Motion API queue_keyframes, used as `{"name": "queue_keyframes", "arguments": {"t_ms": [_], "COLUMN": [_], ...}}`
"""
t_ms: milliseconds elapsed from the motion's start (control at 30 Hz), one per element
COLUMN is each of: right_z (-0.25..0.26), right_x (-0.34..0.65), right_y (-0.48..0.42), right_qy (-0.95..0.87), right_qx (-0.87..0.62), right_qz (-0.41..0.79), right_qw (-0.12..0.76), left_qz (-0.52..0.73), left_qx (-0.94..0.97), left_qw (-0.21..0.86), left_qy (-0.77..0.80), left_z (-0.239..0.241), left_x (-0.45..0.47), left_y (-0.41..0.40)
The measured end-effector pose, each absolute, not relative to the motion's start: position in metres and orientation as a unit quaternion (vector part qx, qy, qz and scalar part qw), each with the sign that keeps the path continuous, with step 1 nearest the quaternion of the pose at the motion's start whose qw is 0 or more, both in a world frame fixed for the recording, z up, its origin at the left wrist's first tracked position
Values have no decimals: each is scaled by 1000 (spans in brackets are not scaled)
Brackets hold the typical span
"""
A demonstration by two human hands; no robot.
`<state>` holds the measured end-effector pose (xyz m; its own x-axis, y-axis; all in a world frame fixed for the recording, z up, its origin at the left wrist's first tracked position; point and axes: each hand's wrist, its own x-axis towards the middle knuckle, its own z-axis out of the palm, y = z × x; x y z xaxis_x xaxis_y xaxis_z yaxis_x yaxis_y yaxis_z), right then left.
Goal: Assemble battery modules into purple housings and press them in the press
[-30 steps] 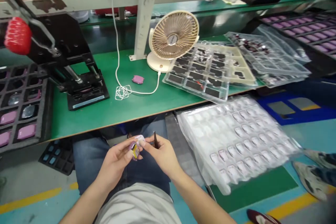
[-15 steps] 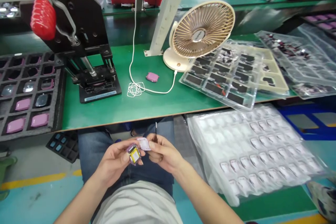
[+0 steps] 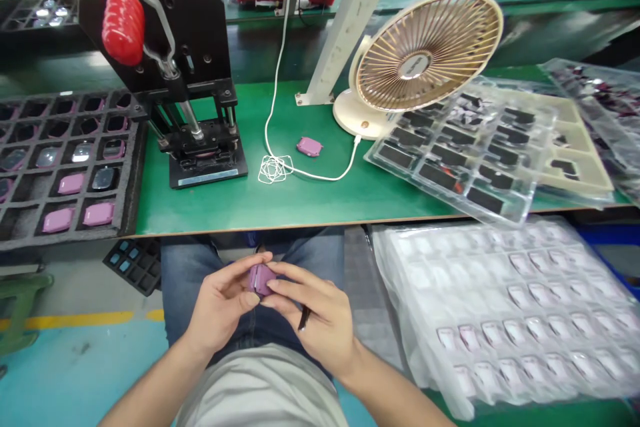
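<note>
Above my lap, my left hand (image 3: 220, 303) grips a small purple watch case (image 3: 261, 279) from the left, thumb below and fingers along the top. From the other side, my right hand (image 3: 323, 317) presses its fingertips on the purple cover of the same case. A narrow gap shows between cover and case, and the inside is hidden. Dark tweezers (image 3: 304, 317) stick out between the fingers of my right hand. Another purple watch case (image 3: 310, 146) lies on the green bench beside the white cable.
A black hand press (image 3: 207, 163) with a red handle stands at left, beside a grey foam tray (image 3: 129, 203) of watch cases. A cream fan (image 3: 425, 57) and clear trays (image 3: 450, 177) of black parts sit at right. Below them is a white blister tray (image 3: 480, 287) of covers.
The pale cover from my right hand is now against the case, its purple outside showing, and the yellow inside is covered. Both hands have closed together around the case. The camera view has shifted left.
</note>
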<state>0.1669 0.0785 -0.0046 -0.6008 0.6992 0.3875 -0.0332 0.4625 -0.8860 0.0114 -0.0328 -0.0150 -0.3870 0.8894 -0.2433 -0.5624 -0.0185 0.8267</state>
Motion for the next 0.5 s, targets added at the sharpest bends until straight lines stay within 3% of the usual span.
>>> {"name": "queue_keyframes", "arguments": {"t_ms": [500], "right_z": [-6], "right_x": [172], "right_y": [77], "right_qy": [-824], "right_qx": [-160], "right_qz": [393], "right_qw": [375], "left_qz": [705], "left_qx": [193], "left_qw": [497], "left_qy": [468], "left_z": [-18], "left_x": [9], "left_y": [-34]}}
